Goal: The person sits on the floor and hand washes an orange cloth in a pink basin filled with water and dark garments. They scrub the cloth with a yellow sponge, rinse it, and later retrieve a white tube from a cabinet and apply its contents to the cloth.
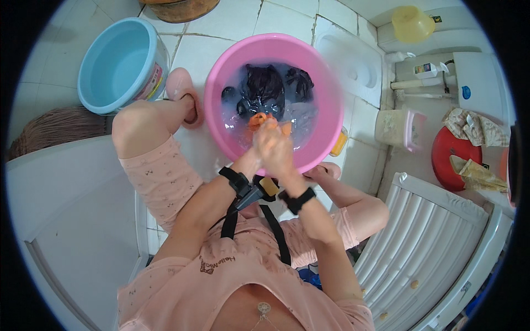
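A pink plastic basin (213,89) stands on the tiled floor before me, holding cloudy, sudsy water. Dark wet cloth (263,87) lies in the water, with more dark cloth to its right. My left hand (257,149) and my right hand (278,151) are pressed together over the basin's near side, closed on an orange cloth (260,120). Part of this cloth bulges out beyond my fingers. The right hand is blurred and covers much of the left, so the left fingers are partly hidden.
A light blue bucket (120,66) stands at the left above a mop head (62,126). At the basin's right lies a yellow object (339,142). A squat toilet (352,66) is set in the floor behind it. A lidded container (391,128) stands by the right wall.
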Demonstrator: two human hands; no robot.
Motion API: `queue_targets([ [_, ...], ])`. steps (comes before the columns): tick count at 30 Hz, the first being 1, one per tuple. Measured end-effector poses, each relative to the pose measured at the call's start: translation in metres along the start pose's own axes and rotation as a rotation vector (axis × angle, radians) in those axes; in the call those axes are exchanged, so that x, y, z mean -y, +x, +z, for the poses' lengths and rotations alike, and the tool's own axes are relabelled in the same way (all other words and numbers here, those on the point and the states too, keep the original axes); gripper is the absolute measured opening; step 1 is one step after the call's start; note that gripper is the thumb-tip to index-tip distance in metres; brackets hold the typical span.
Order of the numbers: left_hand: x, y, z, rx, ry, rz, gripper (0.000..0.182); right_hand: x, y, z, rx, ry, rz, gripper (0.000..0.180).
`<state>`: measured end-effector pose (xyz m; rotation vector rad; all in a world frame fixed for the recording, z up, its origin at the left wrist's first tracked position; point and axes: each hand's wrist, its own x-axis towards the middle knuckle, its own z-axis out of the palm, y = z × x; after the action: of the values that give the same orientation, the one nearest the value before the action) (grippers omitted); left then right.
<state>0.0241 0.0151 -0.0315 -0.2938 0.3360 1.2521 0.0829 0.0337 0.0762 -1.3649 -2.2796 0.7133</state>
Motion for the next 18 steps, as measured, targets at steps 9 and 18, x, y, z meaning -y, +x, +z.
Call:
queue_targets([
  [9, -0.006, -0.002, 0.011, 0.138, 0.005, -0.078, 0.02, -0.022, -0.016, 0.015, -0.057, 0.21, -0.063, 0.027],
  [18, -0.003, -0.007, 0.03, -0.224, 0.204, 0.213, 0.018, -0.108, 0.005, 0.019, -0.057, 0.859, 0.772, 0.025],
])
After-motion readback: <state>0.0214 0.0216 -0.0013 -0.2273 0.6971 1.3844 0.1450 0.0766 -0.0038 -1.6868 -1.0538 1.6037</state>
